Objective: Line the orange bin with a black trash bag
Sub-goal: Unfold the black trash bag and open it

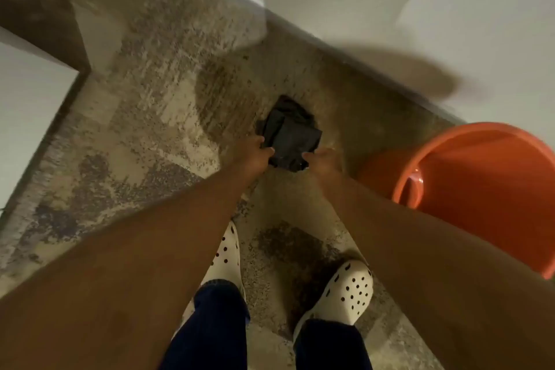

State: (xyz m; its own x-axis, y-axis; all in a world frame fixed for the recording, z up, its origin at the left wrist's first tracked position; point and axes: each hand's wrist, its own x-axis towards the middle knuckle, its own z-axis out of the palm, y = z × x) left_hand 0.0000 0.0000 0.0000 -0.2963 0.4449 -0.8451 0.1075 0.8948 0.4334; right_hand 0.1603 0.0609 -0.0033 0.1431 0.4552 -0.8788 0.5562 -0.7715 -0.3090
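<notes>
A folded black trash bag (289,135) is held out in front of me above the speckled floor. My left hand (255,155) pinches its left edge and my right hand (322,161) grips its lower right corner. The bag is still bunched into a small square, its far part crumpled. The orange bin (468,177) stands on the floor to the right, close to my right forearm, its mouth open and its inside bare. The bin's right side runs out of the frame.
A pale wall (450,24) runs diagonally behind the bag and bin. Another pale wall or panel (27,117) borders the floor on the left. My two feet in white perforated clogs (348,291) stand below the bag on the mottled floor (144,117).
</notes>
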